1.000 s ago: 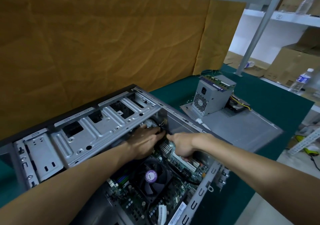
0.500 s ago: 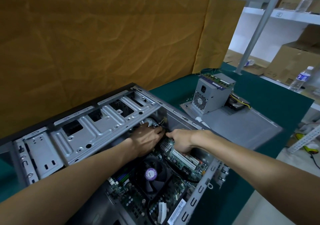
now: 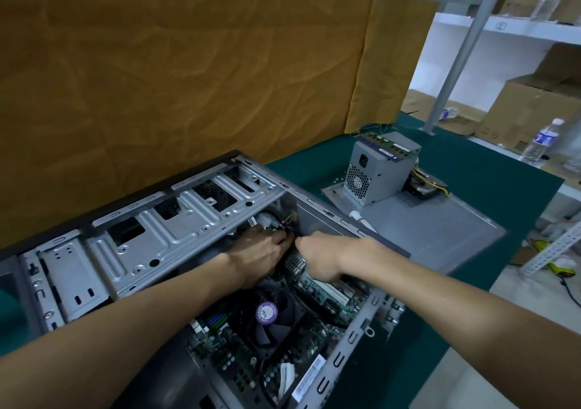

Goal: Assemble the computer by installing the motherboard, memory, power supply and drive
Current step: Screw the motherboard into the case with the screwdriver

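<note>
Two hands deep inside an open grey metal computer case (image 3: 176, 235) on the green bench (image 3: 490, 195).

The left hand (image 3: 261, 251) and the right hand (image 3: 317, 257) meet near thin wires by the case's far wall, above the green motherboard (image 3: 292, 355) with its round black fan (image 3: 270, 317). Both hands have curled fingers, but I cannot tell what they hold. The grey boxy power supply (image 3: 374, 176) stands outside the case on a flat grey metal panel (image 3: 434, 223), with long green memory sticks (image 3: 386, 146) lying on top. A dark round drive (image 3: 424, 187) lies just behind it.
</note>
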